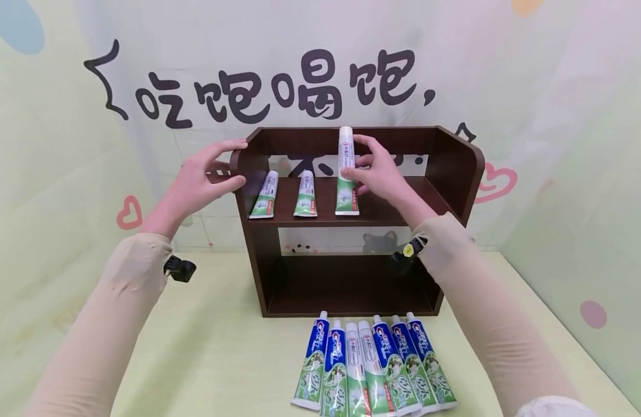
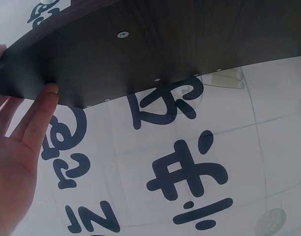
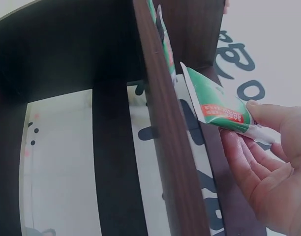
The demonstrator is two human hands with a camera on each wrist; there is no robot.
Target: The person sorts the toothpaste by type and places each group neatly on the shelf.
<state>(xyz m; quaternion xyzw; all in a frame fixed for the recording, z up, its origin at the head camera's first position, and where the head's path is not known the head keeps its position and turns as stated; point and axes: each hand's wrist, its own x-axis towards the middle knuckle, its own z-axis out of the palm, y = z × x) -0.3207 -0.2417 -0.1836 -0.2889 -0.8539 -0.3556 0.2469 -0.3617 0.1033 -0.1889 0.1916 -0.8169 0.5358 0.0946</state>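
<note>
My right hand (image 1: 380,171) pinches a white and green toothpaste tube (image 1: 346,200) between thumb and fingers. The tube is upright, cap on top, its flat end close over the front edge of the upper shelf board. The right wrist view shows that flat green end (image 3: 209,96) pointing away from the palm. My left hand (image 1: 195,179) holds the left side panel of the dark brown shelf (image 1: 351,223), with fingers on its outer face (image 2: 116,64). Two similar tubes lean on the upper board, one at the left (image 1: 265,197), one nearer the middle (image 1: 306,197).
On the pale table (image 1: 211,347), in front of the shelf, lies a row of several toothpaste tubes: blue and green ones (image 1: 312,359) at both sides, white and green ones (image 1: 355,365) between them. A printed wall (image 1: 185,52) stands behind the shelf.
</note>
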